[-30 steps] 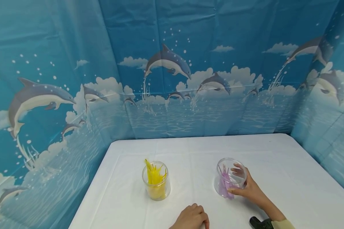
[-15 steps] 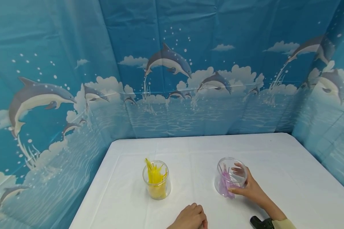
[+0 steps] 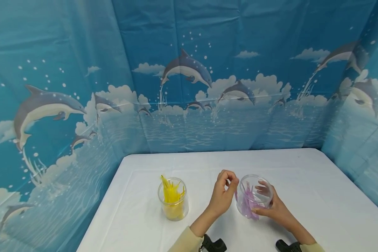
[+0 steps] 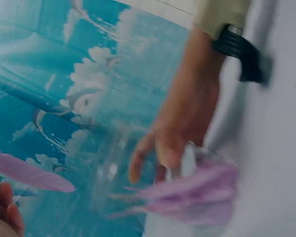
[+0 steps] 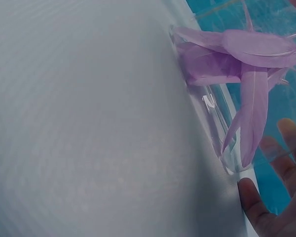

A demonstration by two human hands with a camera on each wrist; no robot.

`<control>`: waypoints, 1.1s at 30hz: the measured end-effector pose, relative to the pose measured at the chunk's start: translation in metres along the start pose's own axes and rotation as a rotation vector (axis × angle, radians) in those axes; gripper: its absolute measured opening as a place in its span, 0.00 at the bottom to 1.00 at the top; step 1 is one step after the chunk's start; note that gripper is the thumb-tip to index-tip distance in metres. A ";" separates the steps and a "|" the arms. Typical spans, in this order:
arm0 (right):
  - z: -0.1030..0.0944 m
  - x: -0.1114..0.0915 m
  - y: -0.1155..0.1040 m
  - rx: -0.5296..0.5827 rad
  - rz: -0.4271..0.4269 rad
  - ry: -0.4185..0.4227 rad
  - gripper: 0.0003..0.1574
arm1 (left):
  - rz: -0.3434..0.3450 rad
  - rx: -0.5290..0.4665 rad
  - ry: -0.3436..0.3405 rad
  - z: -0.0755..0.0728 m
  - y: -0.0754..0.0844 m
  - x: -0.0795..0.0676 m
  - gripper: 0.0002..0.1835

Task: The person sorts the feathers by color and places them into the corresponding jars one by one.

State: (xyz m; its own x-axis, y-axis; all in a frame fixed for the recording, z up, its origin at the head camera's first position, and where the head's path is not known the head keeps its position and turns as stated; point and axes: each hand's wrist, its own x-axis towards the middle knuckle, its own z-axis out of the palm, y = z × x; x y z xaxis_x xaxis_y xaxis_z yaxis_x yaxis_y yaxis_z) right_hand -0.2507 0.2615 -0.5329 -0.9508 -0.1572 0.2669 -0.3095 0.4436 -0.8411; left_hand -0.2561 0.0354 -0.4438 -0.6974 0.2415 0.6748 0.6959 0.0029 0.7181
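Observation:
My right hand grips a clear jar that stands on the table and holds several lilac feathers. In the right wrist view its thumb and fingers lie around the jar's wall. Close to the left of this jar, my left hand is raised, and its fingertips pinch a single lilac feather outside the jar. Only a small strip of that feather shows below the fingers in the head view. Blur softens the jar and its feathers in the left wrist view.
On the left part of the white-covered table stands a second clear jar with several yellow feathers. A blue curtain printed with dolphins hangs behind the table. Dark straps sit on both wrists.
My left hand has risen from the table's near side, moving forward and right to the lilac jar, and now pinches a feather. The right hand stays on the jar.

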 end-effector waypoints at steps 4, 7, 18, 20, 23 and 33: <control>0.000 0.001 0.001 0.002 0.030 -0.002 0.63 | -0.017 -0.149 0.156 0.017 0.008 0.026 0.03; 0.000 0.001 0.001 -0.011 0.046 0.000 0.64 | -0.037 -0.206 0.221 0.032 0.001 0.033 0.04; -0.001 0.000 0.002 -0.016 -0.006 0.007 0.63 | -0.152 -0.103 0.195 0.067 -0.039 0.014 0.08; -0.001 0.000 0.001 -0.016 -0.004 0.007 0.63 | -0.169 -0.066 0.184 0.065 -0.038 0.009 0.12; 0.000 0.000 0.001 -0.014 0.001 0.009 0.63 | -0.130 0.002 0.225 0.059 -0.034 0.002 0.13; 0.002 0.000 0.001 -0.057 -0.022 0.021 0.64 | -0.317 0.087 0.344 0.043 -0.034 -0.052 0.04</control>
State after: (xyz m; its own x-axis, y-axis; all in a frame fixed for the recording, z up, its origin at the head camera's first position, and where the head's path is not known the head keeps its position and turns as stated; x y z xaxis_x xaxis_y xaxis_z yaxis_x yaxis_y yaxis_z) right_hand -0.2513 0.2598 -0.5349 -0.9437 -0.1494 0.2951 -0.3299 0.4897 -0.8071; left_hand -0.2367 0.0646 -0.5107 -0.8838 -0.1199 0.4522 0.4410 0.1089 0.8909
